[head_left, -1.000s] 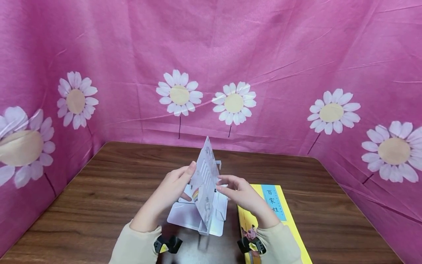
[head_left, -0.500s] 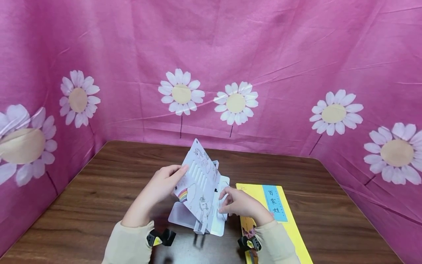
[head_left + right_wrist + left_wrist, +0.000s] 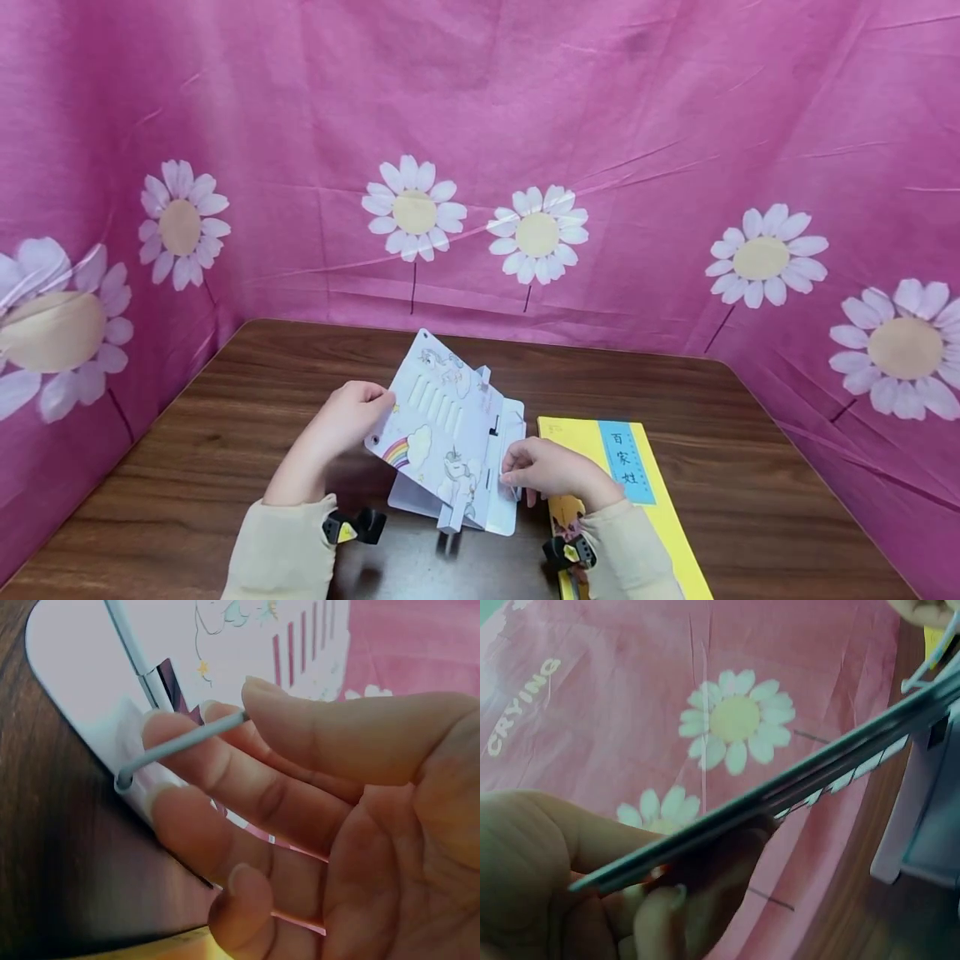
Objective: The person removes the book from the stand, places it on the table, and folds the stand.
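A white book stand printed with unicorns, a rainbow and a cloud stands at the middle of the table, its slotted panel tilted up from the base plate. My left hand holds the panel by its left edge; the left wrist view shows the thin panel edge-on between thumb and fingers. At the right side of the base, my right hand pinches a thin grey wire arm between thumb and index finger. Its other fingers are loosely curled below the wire.
A yellow book with a blue title strip lies to the right, partly under the right forearm. The brown wooden table meets a pink curtain with daisies at its back and sides.
The left hand has moved left and drawn the panel from nearly upright down to a leftward tilt. The right hand has shifted from the panel down to the wire at the base's right side.
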`<state>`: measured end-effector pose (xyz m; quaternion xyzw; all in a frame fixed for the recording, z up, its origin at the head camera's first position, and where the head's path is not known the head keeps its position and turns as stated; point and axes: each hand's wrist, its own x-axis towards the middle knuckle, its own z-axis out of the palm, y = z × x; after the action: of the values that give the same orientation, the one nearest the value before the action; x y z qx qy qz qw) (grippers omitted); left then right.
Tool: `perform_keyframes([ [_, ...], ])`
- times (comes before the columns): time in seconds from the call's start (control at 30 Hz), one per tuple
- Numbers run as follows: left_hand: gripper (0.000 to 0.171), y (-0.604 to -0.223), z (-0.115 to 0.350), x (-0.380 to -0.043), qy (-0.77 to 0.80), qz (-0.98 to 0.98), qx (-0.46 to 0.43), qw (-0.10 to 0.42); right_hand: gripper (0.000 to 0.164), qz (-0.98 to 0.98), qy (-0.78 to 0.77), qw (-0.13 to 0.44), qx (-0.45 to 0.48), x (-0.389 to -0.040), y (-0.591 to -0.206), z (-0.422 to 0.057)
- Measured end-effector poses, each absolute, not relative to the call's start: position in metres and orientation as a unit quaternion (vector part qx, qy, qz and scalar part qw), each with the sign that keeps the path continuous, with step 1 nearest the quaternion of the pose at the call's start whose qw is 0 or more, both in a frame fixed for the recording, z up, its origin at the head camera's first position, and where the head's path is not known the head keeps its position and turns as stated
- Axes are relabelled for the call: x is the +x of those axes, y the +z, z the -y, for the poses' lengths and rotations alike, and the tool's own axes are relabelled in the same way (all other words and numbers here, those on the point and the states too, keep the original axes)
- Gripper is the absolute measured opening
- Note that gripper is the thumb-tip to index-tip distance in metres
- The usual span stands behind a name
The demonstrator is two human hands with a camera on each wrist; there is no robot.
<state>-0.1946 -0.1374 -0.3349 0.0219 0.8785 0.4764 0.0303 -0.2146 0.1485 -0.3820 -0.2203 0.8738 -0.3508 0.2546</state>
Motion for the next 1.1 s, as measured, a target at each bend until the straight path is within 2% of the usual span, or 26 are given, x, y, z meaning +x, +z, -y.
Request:
perform_keyframes([
  [0.13, 0.026, -0.344, 0.146, -0.195, 0.459, -0.886, 0.010, 0.059, 0.013, -0.878, -0.350, 0.248, -0.214, -0.215, -0.383, -0.150],
  [0.27, 0.024, -0.352, 0.152, -0.196, 0.431, -0.900, -0.012, 0.067, 0.012, -0.882, -0.348, 0.239, -0.208, -0.215, -0.383, -0.149],
  [0.47, 0.023, -0.365, 0.157, -0.201, 0.462, -0.880, -0.053, 0.094, 0.012, -0.888, -0.348, 0.226, -0.196, -0.216, -0.384, -0.147],
  [1.1, 0.012, -0.395, 0.166, -0.205, 0.477, -0.858, -0.086, 0.167, 0.008, -0.903, -0.348, 0.199, -0.155, -0.221, -0.388, -0.156],
])
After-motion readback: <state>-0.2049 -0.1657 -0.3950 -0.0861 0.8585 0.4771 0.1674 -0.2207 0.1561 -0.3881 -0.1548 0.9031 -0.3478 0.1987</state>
